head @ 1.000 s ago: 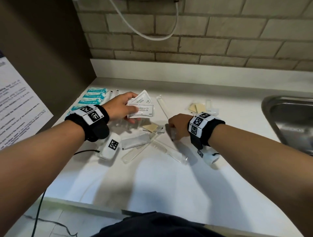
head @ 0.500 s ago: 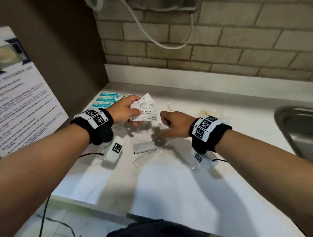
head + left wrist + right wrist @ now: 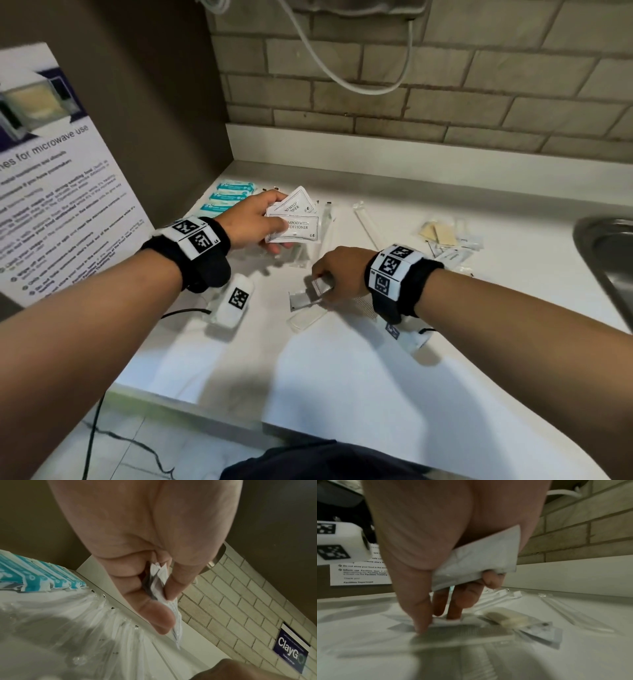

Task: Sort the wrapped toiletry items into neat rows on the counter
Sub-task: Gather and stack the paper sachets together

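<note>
My left hand (image 3: pixel 275 228) pinches a small stack of white shampoo sachets (image 3: pixel 296 224) above the counter; the left wrist view shows my left hand (image 3: pixel 165 597) with thumb and fingers clamped on the sachets' edges (image 3: pixel 160 577). My right hand (image 3: pixel 318 278) is low over the middle of the counter. In the right wrist view my right hand (image 3: pixel 436 620) keeps a grey-white sachet (image 3: pixel 479 559) tucked against the palm under curled fingers. Its thumb and two fingertips touch another flat sachet (image 3: pixel 447 622) lying on the counter beside a wrapped comb (image 3: pixel 462 635).
Teal packets (image 3: pixel 233 197) lie in a row at the back left corner. Clear-wrapped long items (image 3: pixel 368 222) and beige wrapped pieces (image 3: pixel 440 233) lie further right. A steel sink (image 3: pixel 606 246) is at the right edge, a printed notice (image 3: pixel 61 192) on the left wall.
My right hand went up toward the left hand's stack, then came back down onto the grey sachets in the middle. The left hand still holds its sachets. The head view shifted.
</note>
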`<state>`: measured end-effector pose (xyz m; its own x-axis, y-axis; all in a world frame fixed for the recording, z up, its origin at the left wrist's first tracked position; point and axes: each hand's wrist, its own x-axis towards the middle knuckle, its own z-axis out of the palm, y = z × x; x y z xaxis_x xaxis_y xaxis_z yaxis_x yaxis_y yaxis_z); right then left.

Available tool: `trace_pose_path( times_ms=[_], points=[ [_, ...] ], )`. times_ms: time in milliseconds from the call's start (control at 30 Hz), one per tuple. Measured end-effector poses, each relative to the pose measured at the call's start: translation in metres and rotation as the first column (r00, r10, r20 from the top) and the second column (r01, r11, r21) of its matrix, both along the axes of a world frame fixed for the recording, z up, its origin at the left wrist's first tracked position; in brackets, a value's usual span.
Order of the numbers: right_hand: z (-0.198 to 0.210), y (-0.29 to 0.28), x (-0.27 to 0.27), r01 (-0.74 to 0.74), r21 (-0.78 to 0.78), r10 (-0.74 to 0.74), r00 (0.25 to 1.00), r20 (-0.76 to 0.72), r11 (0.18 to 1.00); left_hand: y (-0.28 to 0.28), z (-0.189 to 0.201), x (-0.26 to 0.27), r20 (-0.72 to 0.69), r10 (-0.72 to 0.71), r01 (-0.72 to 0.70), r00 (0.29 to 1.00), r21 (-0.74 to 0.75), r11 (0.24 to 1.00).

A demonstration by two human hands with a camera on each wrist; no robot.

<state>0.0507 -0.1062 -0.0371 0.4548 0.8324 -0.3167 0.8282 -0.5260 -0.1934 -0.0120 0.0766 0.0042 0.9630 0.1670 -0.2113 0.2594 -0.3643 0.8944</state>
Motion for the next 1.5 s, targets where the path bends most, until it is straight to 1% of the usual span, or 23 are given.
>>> trace_pose_path(
  times_ms=[100,233,400,500,600,700,833,933,1000,1067,1100,1133,1167,1200,1300,1367,1500],
  points=[
    [0.017,-0.004,0.004,0.004,0.067,0.0,0.999,-0.051,0.998,0.001,-0.003,0.001,-0.014,0.005,-0.005,1.0,-0.003,1.0],
    [0.04,-0.017,0.017,0.121,0.207,-0.093,0.986,-0.141,0.971,-0.003,-0.009,0.005,-0.036,-0.017,0.018,0.999,0.023,1.0],
    [0.053,-0.027,0.032,0.224,0.263,-0.196,0.972,-0.129,0.939,-0.021,-0.009,0.01,-0.04,-0.102,0.102,0.994,0.002,0.995],
    [0.054,-0.031,0.036,0.278,0.285,-0.251,0.96,-0.127,0.917,-0.031,-0.004,0.014,-0.027,-0.117,0.116,0.993,-0.036,0.993],
    [0.05,-0.035,0.039,0.311,0.315,-0.289,0.95,-0.114,0.897,-0.038,-0.001,0.019,-0.015,-0.106,0.103,0.994,-0.129,0.986],
    [0.049,-0.038,0.037,0.322,0.37,-0.297,0.947,-0.124,0.871,-0.048,-0.001,0.024,-0.017,-0.135,0.129,0.991,-0.204,0.97],
    [0.051,-0.042,0.037,0.342,0.414,-0.327,0.939,-0.107,0.844,-0.059,-0.007,0.034,-0.018,-0.19,0.186,0.982,-0.13,0.974],
    [0.049,-0.05,0.038,0.302,0.442,-0.302,0.951,-0.072,0.845,-0.063,-0.009,0.039,0.006,-0.18,0.178,0.984,-0.154,0.972],
    [0.047,-0.055,0.04,0.344,0.45,-0.327,0.938,-0.119,0.824,-0.064,-0.009,0.041,0.014,-0.166,0.166,0.986,-0.163,0.972],
    [0.047,-0.058,0.043,0.447,0.455,-0.373,0.894,-0.247,0.771,-0.065,-0.01,0.044,0.009,-0.161,0.16,0.987,-0.188,0.969],
    [0.048,-0.058,0.045,0.498,0.462,-0.382,0.865,-0.326,0.734,-0.066,-0.009,0.045,0.006,-0.16,0.158,0.987,-0.198,0.967],
    [0.049,-0.058,0.047,0.526,0.475,-0.38,0.846,-0.373,0.705,-0.067,-0.009,0.046,0.004,-0.158,0.156,0.987,-0.202,0.967],
    [0.051,-0.059,0.049,0.535,0.487,-0.382,0.841,-0.383,0.69,-0.068,-0.009,0.047,0.005,-0.16,0.158,0.987,-0.202,0.967],
    [0.053,-0.06,0.051,0.523,0.494,-0.381,0.85,-0.365,0.695,-0.068,-0.009,0.049,0.008,-0.165,0.163,0.986,-0.198,0.966],
    [0.055,-0.066,0.057,0.467,0.497,-0.341,0.882,-0.326,0.732,-0.072,-0.011,0.055,0.022,-0.195,0.196,0.981,-0.19,0.962],
    [0.055,-0.069,0.062,0.46,0.508,-0.323,0.884,-0.338,0.728,-0.075,-0.011,0.059,0.027,-0.204,0.205,0.979,-0.224,0.953],
    [0.055,-0.076,0.073,0.487,0.53,-0.317,0.868,-0.383,0.695,-0.082,-0.007,0.067,0.005,-0.149,0.142,0.989,-0.339,0.93]
  ],
)
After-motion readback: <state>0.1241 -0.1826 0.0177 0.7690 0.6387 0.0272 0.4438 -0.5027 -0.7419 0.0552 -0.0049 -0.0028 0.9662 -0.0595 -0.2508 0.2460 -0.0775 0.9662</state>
